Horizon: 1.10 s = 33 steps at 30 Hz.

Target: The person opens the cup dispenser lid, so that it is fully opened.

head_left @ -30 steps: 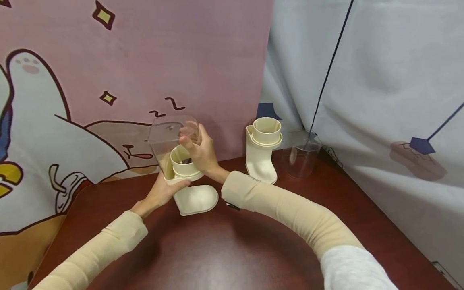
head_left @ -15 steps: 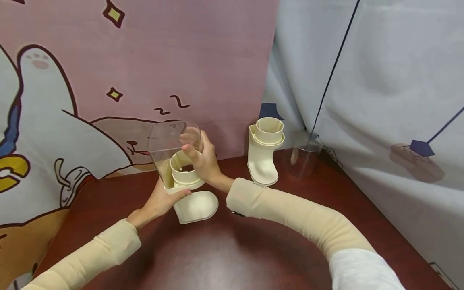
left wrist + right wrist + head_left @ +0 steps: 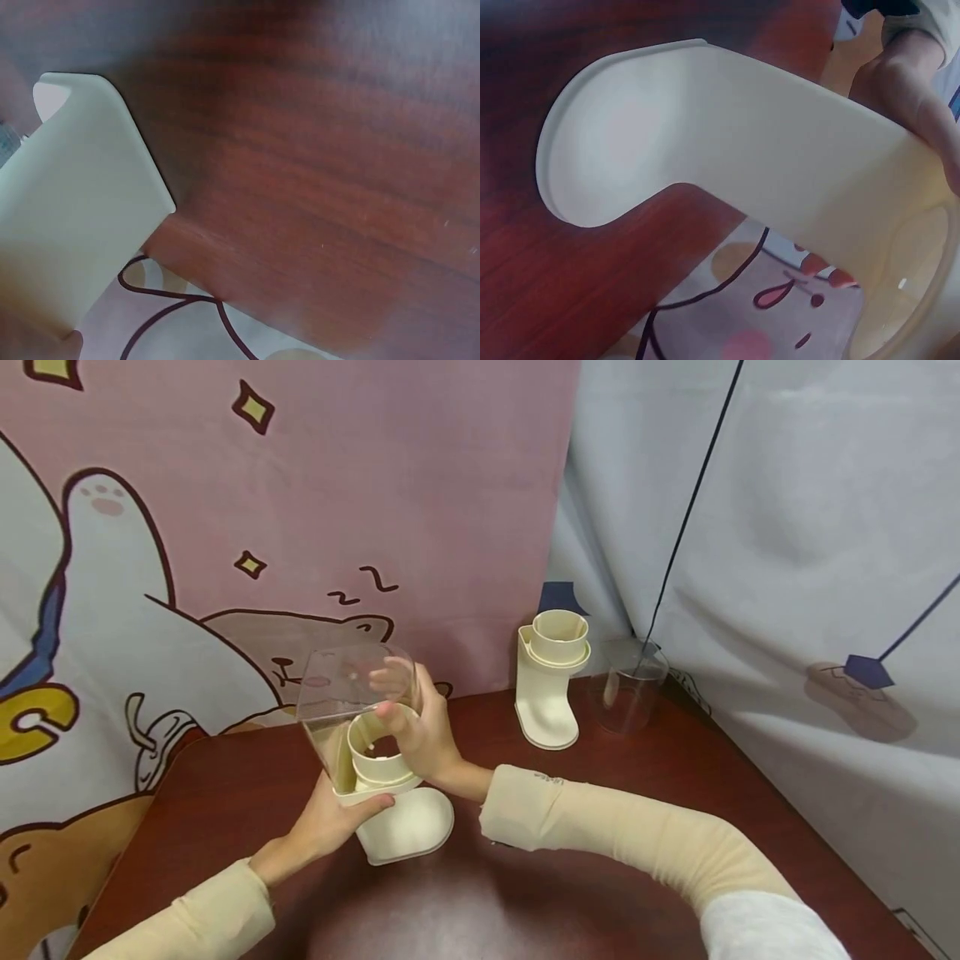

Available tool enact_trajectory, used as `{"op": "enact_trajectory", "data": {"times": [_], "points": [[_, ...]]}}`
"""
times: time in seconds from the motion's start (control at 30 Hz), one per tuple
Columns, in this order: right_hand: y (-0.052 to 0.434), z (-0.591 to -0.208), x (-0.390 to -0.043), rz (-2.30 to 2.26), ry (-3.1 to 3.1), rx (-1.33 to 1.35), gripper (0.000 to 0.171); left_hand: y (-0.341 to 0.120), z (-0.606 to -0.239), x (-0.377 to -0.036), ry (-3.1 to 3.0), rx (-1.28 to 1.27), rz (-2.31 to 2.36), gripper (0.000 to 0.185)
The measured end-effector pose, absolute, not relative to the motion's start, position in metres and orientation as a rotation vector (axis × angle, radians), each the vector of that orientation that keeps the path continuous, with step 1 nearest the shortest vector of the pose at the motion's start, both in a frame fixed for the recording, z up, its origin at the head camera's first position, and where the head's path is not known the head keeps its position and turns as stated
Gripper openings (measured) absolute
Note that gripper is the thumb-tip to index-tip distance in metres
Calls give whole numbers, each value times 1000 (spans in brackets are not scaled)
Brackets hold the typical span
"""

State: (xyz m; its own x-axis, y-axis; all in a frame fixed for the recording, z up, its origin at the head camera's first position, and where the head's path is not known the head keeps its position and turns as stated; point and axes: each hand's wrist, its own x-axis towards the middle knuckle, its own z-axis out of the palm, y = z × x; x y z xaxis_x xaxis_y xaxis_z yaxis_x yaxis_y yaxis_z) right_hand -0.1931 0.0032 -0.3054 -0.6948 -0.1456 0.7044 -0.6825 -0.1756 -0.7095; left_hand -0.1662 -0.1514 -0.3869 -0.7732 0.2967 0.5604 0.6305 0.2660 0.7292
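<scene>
From the head camera, a cream stand (image 3: 401, 822) with a rounded foot and a round cup on top sits on the dark red table (image 3: 600, 860). A see-through box (image 3: 352, 693) rests on top of the cream stand, around the cup. The left hand (image 3: 330, 822) holds the stand from the left side, with its thumb curled over the top edge. The right hand (image 3: 420, 731) grips the see-through box on its right side, fingers curled against the wall. A second cream stand (image 3: 550, 681) and a clear cup (image 3: 626, 689) stand farther back, well apart from the hands.

From the left wrist camera, only a flat cream side of the stand (image 3: 75, 217) shows, very close, above the table (image 3: 337, 150).

From the right wrist camera, the stand (image 3: 705, 142) looks like a big L shape. The left hand (image 3: 915, 97) is behind it, and fingertips (image 3: 829, 274) show through the clear wall.
</scene>
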Motion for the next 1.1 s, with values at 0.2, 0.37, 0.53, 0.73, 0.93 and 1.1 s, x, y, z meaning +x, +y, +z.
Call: {"op": "enact_trajectory", "data": {"times": [0.2, 0.37, 0.53, 0.73, 0.93, 1.1], "points": [[0, -318, -183, 1944, -1690, 970, 89, -158, -399, -150, -2281, -844, -1507, 87], [-2, -333, -179, 1942, -1673, 1015, 83, -163, -414, -140, -2300, -830, -1497, 90], [-1, -334, -166, 1964, -1655, 1053, 82, -158, -407, -118, -2294, -806, -1508, 93], [1, -330, -151, 1933, -1624, 1087, 83, -154, -394, -102, -2211, -890, -1487, 106], [8, -325, -148, 1997, -1687, 1153, 81, -166, -411, -110, -2184, -955, -1485, 102], [22, -321, -144, 2033, -1842, 1303, 87, -178, -422, -113, -2138, -1096, -1497, 100]]}}
